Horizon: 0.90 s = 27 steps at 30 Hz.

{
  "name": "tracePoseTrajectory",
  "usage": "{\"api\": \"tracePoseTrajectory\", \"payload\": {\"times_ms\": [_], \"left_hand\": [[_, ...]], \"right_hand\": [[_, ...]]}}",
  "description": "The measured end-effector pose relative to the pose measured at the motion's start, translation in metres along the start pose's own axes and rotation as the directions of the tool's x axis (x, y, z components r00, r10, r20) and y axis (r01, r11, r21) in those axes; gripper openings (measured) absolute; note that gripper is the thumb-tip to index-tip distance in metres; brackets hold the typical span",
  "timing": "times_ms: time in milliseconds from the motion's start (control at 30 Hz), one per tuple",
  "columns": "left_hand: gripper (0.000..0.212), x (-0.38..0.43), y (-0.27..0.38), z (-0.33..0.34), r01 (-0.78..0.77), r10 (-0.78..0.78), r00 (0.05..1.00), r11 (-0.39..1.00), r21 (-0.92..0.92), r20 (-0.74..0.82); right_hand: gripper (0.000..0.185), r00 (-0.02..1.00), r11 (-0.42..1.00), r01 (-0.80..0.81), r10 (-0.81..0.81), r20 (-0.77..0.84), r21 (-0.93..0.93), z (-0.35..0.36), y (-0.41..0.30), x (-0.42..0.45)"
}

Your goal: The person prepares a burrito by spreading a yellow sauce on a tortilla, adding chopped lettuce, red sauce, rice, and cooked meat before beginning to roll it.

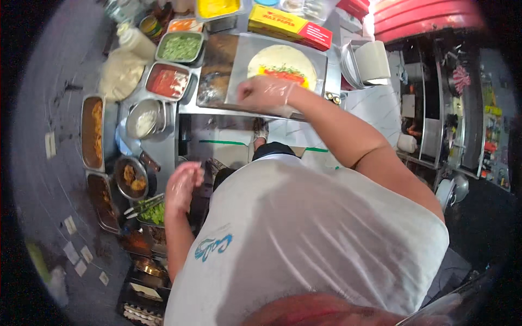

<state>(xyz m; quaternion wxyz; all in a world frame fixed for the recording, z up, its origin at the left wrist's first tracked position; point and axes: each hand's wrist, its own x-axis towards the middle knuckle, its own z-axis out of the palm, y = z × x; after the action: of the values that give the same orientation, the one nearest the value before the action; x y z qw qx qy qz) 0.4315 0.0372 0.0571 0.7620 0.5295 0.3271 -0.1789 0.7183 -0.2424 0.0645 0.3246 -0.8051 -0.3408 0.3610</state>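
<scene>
My right hand (265, 93), in a clear plastic glove, hovers over the near edge of a work board (220, 47). Behind it a round flatbread (281, 55) lies on a translucent sheet of paper (240, 51). Red and yellow strips with green shreds (285, 74) form a band across the flatbread, partly covered by my hand and wrist. Blur hides whether the right fingers hold anything. Down at the left, my gloved left hand (184, 185) is raised with curled fingers, beside a pan of green lettuce (153, 214). Whether it grips something cannot be seen.
A yellow and red wax paper box (289, 26) lies behind the flatbread. Leftward stand pans of shredded greens (179, 47) and red pieces (167, 79), a white-sauce bowl (144, 118) and a bowl of browned pieces (132, 179). A knife handle (150, 161) and tongs (142, 206) lie nearby.
</scene>
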Motion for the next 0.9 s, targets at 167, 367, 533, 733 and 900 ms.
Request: {"api": "tracePoseTrajectory", "payload": {"times_ms": [167, 367, 533, 733, 900], "left_hand": [[0.03, 0.144, 0.078, 0.11, -0.084, 0.033, 0.982, 0.96, 0.268, 0.188], [0.029, 0.254, 0.137, 0.208, -0.338, 0.151, 0.94, 0.531, 0.777, 0.306], [0.04, 0.319, 0.136, 0.261, -0.647, 0.205, 0.758, 0.112, 0.755, 0.619], [0.048, 0.341, 0.138, 0.301, -0.816, -0.095, 0.558, -0.246, 0.524, 0.824], [0.029, 0.36, 0.141, 0.292, -0.737, -0.314, 0.676, -0.311, 0.6, 0.667]], "right_hand": [[0.035, 0.965, 0.961, -0.255, 0.247, -0.085, -0.111, -0.077, 0.088, -0.017], [0.04, 0.952, 0.948, -0.271, 0.239, -0.189, -0.166, -0.086, 0.171, -0.038], [0.037, 0.886, 0.941, -0.317, 0.246, -0.394, -0.123, -0.076, 0.176, -0.046], [0.03, 0.865, 0.906, -0.376, 0.269, -0.423, -0.193, -0.053, 0.156, -0.028], [0.03, 0.788, 0.882, -0.457, 0.34, -0.513, -0.118, -0.039, 0.166, -0.046]]}}
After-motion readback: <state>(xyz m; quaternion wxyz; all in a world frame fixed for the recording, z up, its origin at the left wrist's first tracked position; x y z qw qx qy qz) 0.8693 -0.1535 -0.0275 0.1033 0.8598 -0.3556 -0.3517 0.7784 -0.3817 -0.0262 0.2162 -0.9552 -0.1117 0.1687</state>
